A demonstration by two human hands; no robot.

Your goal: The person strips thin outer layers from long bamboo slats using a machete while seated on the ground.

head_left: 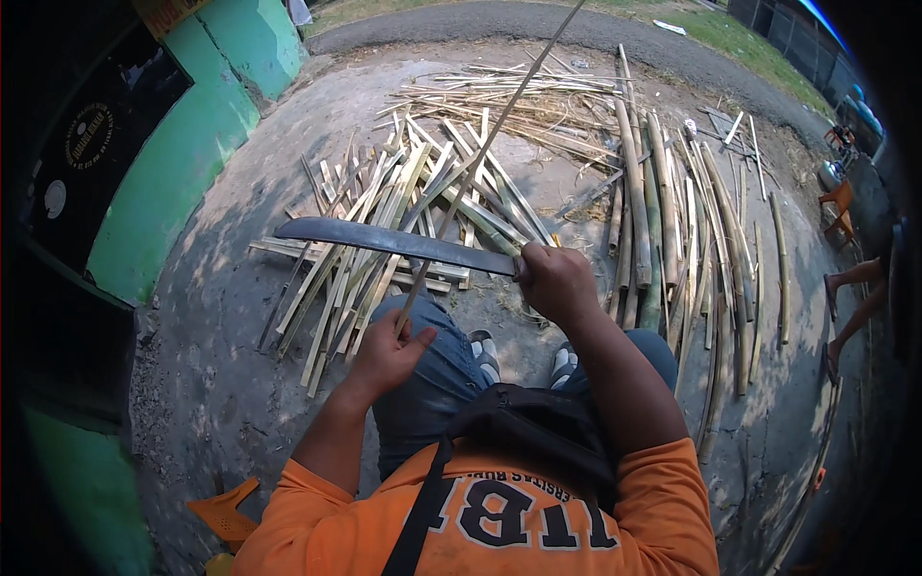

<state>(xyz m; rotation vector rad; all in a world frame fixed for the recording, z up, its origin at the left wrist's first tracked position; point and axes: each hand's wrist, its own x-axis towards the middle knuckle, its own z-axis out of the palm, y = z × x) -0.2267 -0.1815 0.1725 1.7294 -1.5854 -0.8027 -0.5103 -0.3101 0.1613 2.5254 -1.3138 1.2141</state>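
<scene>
My right hand is closed round the handle of a machete, its long dark blade pointing left, nearly level. In my left hand, the lower end of a long thin bamboo strip is gripped above my left knee. The strip slants up and away to the right, past the top of the picture. The blade crosses it a little above my left hand; whether the two touch I cannot tell. Beyond the blade lies a heap of split bamboo pieces on the ground.
Long bamboo poles lie to the right, with thin strips spread farther off. A green wall runs along the left. An orange chair is at lower left, another at far right near a person's legs.
</scene>
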